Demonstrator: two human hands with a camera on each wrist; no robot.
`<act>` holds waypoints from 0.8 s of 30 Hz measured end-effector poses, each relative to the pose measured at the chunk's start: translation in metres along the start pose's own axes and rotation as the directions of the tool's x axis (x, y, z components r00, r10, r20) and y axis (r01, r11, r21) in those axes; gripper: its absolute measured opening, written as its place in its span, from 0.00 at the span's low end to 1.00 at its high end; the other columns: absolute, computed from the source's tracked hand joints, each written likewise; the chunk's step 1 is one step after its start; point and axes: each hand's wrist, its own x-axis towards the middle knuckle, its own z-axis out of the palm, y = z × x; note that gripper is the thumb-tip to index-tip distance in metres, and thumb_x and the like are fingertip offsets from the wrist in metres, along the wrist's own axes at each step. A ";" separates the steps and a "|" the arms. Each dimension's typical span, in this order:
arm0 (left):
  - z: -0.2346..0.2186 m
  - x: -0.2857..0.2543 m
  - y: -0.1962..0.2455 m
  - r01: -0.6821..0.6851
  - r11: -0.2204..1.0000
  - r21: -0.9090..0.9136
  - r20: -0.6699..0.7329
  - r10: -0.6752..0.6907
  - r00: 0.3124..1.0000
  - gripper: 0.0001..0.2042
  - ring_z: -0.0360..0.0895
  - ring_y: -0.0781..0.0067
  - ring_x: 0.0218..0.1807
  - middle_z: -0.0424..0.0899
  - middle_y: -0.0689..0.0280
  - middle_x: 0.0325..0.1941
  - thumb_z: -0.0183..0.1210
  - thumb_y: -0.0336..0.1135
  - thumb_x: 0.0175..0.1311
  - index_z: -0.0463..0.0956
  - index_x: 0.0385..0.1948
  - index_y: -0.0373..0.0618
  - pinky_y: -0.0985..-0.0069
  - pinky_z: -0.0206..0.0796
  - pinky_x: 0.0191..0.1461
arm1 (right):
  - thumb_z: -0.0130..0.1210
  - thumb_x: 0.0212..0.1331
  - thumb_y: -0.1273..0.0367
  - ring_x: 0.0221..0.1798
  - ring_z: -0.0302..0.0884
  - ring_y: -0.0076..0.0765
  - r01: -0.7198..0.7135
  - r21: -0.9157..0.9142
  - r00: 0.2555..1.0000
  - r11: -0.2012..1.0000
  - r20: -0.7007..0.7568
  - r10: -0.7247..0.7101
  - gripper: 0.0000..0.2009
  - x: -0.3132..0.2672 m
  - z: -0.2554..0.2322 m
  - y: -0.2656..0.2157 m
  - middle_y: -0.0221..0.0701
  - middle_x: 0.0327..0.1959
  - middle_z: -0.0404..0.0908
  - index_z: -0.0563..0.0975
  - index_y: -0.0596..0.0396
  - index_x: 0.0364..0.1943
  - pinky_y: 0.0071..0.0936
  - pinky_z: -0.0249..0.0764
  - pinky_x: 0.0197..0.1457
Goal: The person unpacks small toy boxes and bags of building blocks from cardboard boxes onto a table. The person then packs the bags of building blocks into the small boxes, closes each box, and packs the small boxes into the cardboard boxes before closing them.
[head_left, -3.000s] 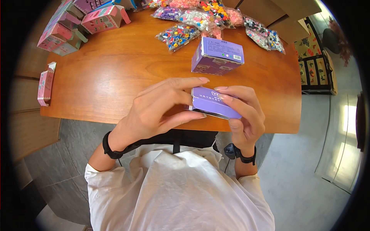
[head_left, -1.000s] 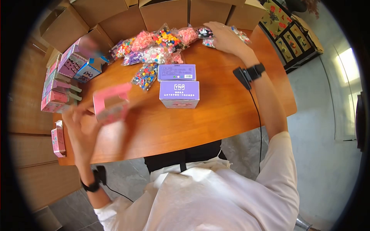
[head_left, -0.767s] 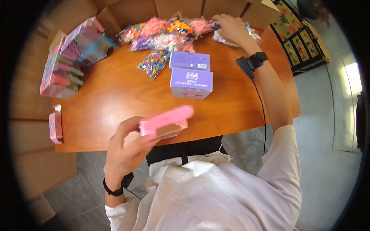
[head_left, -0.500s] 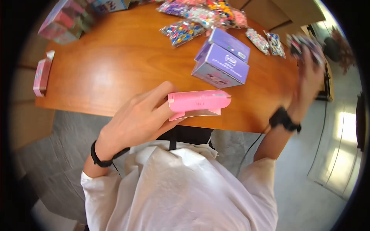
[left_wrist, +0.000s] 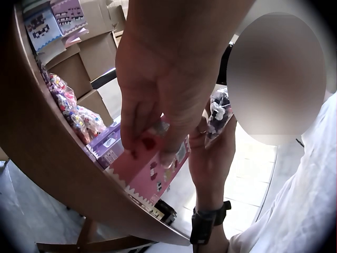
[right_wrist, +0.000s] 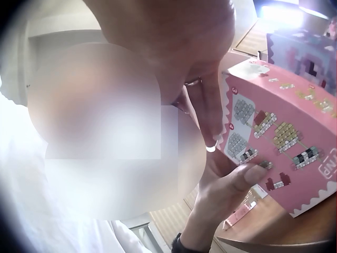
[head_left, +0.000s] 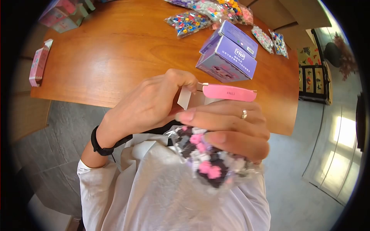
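Note:
In the head view the left hand (head_left: pixel 148 98) holds a pink cardboard box (head_left: pixel 229 93) over the table's front edge. The box's end facing the body is open, with a pink flap raised and a white side flap out. Thumb and fingers grip its printed sides, and brick-building pictures (right_wrist: pixel 284 132) show in the right wrist view. Close before the opening, the right hand (head_left: pixel 239 123) grips a clear bag of small black, pink and white building bricks (head_left: pixel 204 161). Its ringed fingers lie over the bag's upper part; part of the box is hidden behind them.
Two purple boxes (head_left: pixel 231 57) stand just beyond the hands. Several bags of coloured bricks (head_left: pixel 189 23) lie at the back, two more (head_left: pixel 263 38) to the right. A small pink box (head_left: pixel 40 63) lies at the left edge; pastel boxes (head_left: pixel 63 17) stand at the upper left.
The right hand has picked a brick bag from the back right and brought it in to the box. The left hand has exchanged a purple box for the pink one, brought from the left.

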 end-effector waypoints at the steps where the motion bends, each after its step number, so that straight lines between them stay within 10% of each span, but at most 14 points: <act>1: 0.001 0.000 -0.002 0.008 1.000 0.006 -0.013 -0.007 1.000 0.28 0.85 0.47 0.43 0.85 0.58 0.48 0.71 0.22 0.54 0.65 0.54 0.42 0.59 0.77 0.42 | 0.67 0.41 0.71 0.34 0.87 0.43 -0.052 -0.030 0.997 0.998 0.057 0.054 0.09 0.006 -0.006 -0.002 0.44 0.36 0.89 0.81 0.61 0.26 0.33 0.85 0.35; 4: 0.005 -0.004 -0.006 0.024 0.995 -0.093 0.019 -0.023 1.000 0.27 0.84 0.45 0.42 0.84 0.56 0.47 0.70 0.23 0.55 0.64 0.54 0.43 0.59 0.75 0.40 | 0.70 0.39 0.69 0.37 0.89 0.43 -0.295 0.009 0.946 0.956 0.142 0.290 0.14 0.020 -0.024 -0.004 0.43 0.38 0.90 0.83 0.61 0.32 0.33 0.87 0.41; 6: 0.006 -0.005 -0.004 0.063 0.994 -0.090 0.016 -0.062 0.998 0.27 0.84 0.45 0.43 0.84 0.55 0.47 0.71 0.25 0.56 0.64 0.53 0.43 0.58 0.75 0.41 | 0.65 0.62 0.72 0.36 0.89 0.52 -0.411 0.130 0.910 0.902 0.125 0.396 0.13 0.010 -0.025 -0.009 0.62 0.43 0.86 0.74 0.66 0.41 0.41 0.87 0.40; 16: 0.005 0.000 0.003 0.047 0.997 -0.062 0.021 -0.046 0.999 0.26 0.83 0.47 0.42 0.83 0.56 0.47 0.72 0.28 0.59 0.63 0.52 0.44 0.58 0.75 0.41 | 0.67 0.59 0.70 0.46 0.88 0.49 -0.441 -0.086 0.826 0.893 0.350 0.442 0.18 0.014 -0.069 0.000 0.55 0.44 0.87 0.80 0.72 0.48 0.37 0.83 0.49; 22: 0.002 0.002 0.004 0.140 0.988 -0.068 0.055 -0.136 0.989 0.27 0.84 0.47 0.42 0.83 0.56 0.44 0.72 0.28 0.58 0.62 0.53 0.44 0.59 0.76 0.42 | 0.77 0.46 0.62 0.47 0.82 0.45 -0.158 -0.360 0.914 0.920 0.300 0.274 0.25 0.005 -0.060 0.008 0.42 0.47 0.88 0.83 0.60 0.48 0.36 0.75 0.49; 24: 0.006 0.000 -0.001 0.130 0.988 -0.086 0.080 -0.123 0.989 0.29 0.87 0.63 0.39 0.84 0.56 0.49 0.75 0.27 0.58 0.65 0.56 0.41 0.71 0.81 0.37 | 0.76 0.48 0.63 0.49 0.81 0.46 -0.229 -0.375 0.932 0.898 0.182 0.314 0.24 0.004 -0.060 0.001 0.44 0.48 0.87 0.82 0.61 0.48 0.37 0.75 0.51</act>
